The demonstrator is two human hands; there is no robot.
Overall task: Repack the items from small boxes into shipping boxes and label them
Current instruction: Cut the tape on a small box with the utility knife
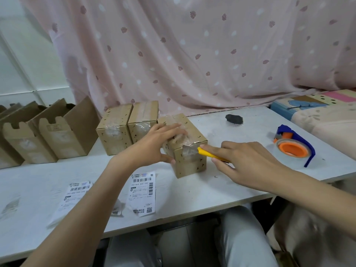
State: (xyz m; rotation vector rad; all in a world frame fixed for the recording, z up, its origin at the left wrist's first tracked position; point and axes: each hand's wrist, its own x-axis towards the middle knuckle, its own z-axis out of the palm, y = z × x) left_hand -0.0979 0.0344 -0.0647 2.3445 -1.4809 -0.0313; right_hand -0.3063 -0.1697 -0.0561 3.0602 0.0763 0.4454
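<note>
Three small taped brown cardboard boxes (113, 130) on white surface (250, 130), none opened yet. Nearest small box (185, 149), at centre, steadied by left hand (154, 143), fingers spread flat over the taped top, thumb against the near side. Right hand (244, 160) pinching yellow utility knife (207, 153), tip at the tape on the top front edge. Probably an early stage: slitting first, then repacking. Open empty brown shipping boxes (63, 132) waiting at 9 o'clock. Printed white barcode labels (141, 191) lying unstuck at 6 o'clock. Blue-and-orange tape dispenser (292, 147) at 3 o'clock. Pink leaf-patterned curtain (192, 54) hanging behind, at 12 o'clock.
</note>
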